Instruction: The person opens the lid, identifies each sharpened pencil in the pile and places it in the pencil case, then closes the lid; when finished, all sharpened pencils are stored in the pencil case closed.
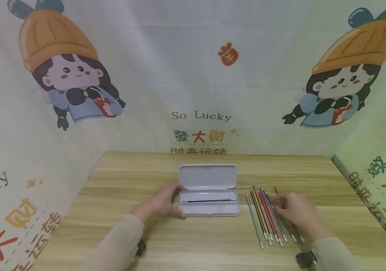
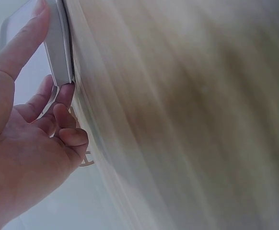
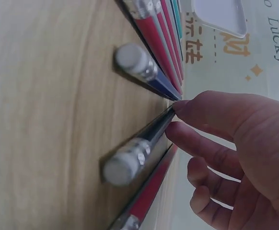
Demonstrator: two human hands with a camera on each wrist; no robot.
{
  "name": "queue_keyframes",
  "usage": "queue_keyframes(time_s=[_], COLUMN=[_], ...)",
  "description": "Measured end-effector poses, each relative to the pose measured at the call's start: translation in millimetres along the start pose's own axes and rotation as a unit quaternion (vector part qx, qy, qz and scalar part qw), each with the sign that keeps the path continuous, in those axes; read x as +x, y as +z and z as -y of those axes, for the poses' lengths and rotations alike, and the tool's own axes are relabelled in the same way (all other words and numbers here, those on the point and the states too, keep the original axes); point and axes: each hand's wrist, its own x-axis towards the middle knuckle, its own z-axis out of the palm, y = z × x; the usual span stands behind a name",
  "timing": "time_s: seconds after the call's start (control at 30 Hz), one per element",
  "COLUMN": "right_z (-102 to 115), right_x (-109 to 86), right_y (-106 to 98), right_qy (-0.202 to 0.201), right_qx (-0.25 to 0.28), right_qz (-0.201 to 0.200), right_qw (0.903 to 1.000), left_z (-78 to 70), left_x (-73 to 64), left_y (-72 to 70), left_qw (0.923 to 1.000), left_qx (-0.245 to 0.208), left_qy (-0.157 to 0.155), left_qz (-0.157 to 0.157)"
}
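Observation:
A white pencil case (image 1: 208, 177) lies with its lid raised at the middle of the table, and one dark pencil (image 1: 209, 201) rests in its rear compartment. My left hand (image 1: 162, 200) grips the case's left end, thumb at the front corner and fingers behind. To the right, several eraser-tipped pencils (image 1: 270, 220) lie side by side, erasers towards me. Over their right side, my right hand (image 1: 299, 210) pinches a black pencil (image 3: 151, 132) between thumb and forefinger, its eraser end close to the tabletop. A blue pencil (image 3: 164, 85) and a red pencil (image 3: 151, 189) flank it.
The wooden table (image 1: 118, 169) meets a printed cloth backdrop (image 1: 145, 75) at the back and both sides. A teal pencil (image 1: 254, 222) lies at the left edge of the group, close to the case. Dark wrist cameras (image 1: 306, 259) sit below both hands.

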Motion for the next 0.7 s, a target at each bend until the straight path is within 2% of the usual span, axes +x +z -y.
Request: queue_keyframes(time_s=[0.27,0.7], right_z=[2.5,6.7], right_x=[2.9,4.5], right_y=[0.7,-1.6], right_qy=[0.006,0.028], right_qx=[-0.028,-0.041], right_qz=[-0.002,0.007], right_qw=[0.9996,0.9988], left_z=[0.5,0.2], left_x=[-2.9,-2.1], left_y=[-1.5,-3.2], left_qw=[1.0,0.9999], left_qx=[-0.006,-0.001], left_qy=[0.002,0.01], left_qz=[0.005,0.006])
